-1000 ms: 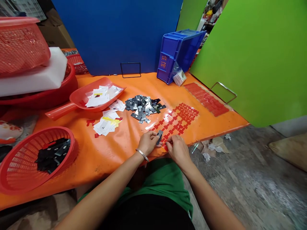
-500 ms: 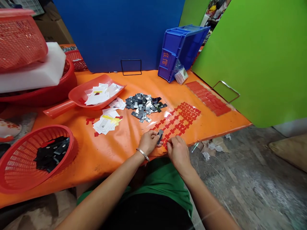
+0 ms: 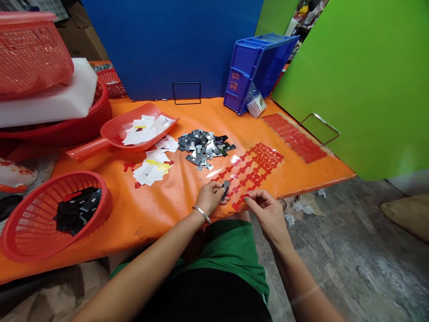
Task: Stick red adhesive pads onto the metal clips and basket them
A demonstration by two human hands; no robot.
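My left hand [image 3: 210,197] pinches a small dark metal plate [image 3: 225,188] at the near edge of the orange table [image 3: 187,197]. My right hand [image 3: 264,209] hovers just right of it with thumb and fingers pinched together; what they hold is too small to make out. Both hands sit at the near end of a clear sheet of red stickers [image 3: 254,167]. A heap of grey metal plates [image 3: 204,146] lies just beyond.
A red basket [image 3: 50,214] with dark plates stands at the near left. A red scoop [image 3: 134,129] of white paper backings and a loose paper pile [image 3: 152,169] lie mid-left. A tilted blue bin [image 3: 254,67], a second red sheet [image 3: 295,138] and green and blue boards ring the table.
My right hand has come off the sticker sheet and moved slightly right and toward me, fingers pinched. The left hand still holds the plate.
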